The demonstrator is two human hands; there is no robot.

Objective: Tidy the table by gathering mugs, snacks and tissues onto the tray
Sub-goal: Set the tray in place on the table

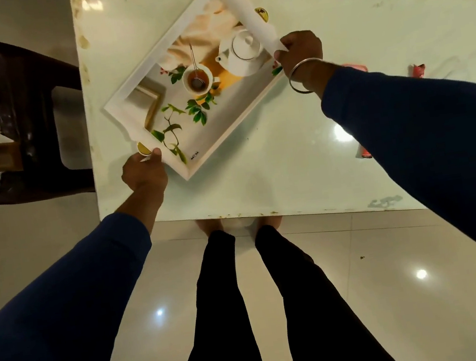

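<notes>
Glossy stone-like table point(287, 149); glossy white-rimmed tray point(139, 81); metal bangle point(298, 81).

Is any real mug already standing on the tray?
No. The tray holds only its printed picture of a teapot and cup, while both hands grip its rim.

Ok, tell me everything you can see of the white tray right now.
The rectangular white tray with raised rims sits turned diagonally over the pale glossy tabletop. Its floor carries a printed picture: a teapot, a cup of tea with a strainer, green leaves, draped cloth. No real objects lie in it. The left hand grips the near-left corner and the right hand grips the far-right rim. Whether it rests on the table or is slightly lifted, I cannot tell.
</notes>
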